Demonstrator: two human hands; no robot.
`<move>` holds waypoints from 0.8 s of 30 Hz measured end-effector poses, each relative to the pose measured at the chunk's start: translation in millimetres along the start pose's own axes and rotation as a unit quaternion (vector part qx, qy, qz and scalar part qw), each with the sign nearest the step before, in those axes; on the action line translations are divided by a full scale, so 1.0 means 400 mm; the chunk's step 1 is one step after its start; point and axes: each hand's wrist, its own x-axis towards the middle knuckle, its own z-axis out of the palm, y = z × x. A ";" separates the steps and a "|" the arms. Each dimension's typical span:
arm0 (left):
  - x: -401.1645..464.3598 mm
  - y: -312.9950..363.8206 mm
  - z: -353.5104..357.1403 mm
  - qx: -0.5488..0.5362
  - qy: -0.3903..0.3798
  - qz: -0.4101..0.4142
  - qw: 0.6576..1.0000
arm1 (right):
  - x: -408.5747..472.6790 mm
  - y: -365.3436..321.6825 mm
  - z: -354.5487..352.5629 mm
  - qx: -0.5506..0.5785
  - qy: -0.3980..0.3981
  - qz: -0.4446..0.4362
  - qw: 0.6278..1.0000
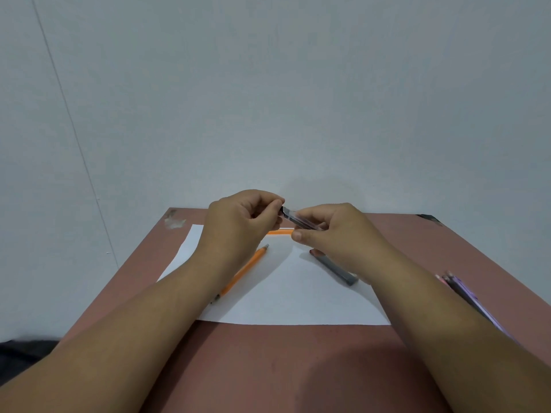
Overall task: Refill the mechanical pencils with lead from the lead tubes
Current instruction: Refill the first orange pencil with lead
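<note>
Above the white sheet [286,296] both hands meet over a clear lead tube [298,219] with a dark cap. My right hand [331,234] grips the tube's body. My left hand [241,222] pinches the dark cap end of that tube. An orange mechanical pencil [243,272] lies slantwise on the sheet below my left wrist. A second orange pencil [280,232] lies crosswise behind the hands, mostly hidden. A grey lead tube [337,268] rests on the sheet under my right hand.
The brown table [283,368] stands against a pale wall [268,99]. Several pencils [465,293] lie in a bundle at the right edge, partly under my right forearm. A scuffed patch [174,222] marks the far left corner.
</note>
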 end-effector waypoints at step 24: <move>0.001 0.001 0.029 -0.314 -0.138 -0.273 0.899 | 0.015 0.026 -0.014 -0.273 0.135 -0.212 0.928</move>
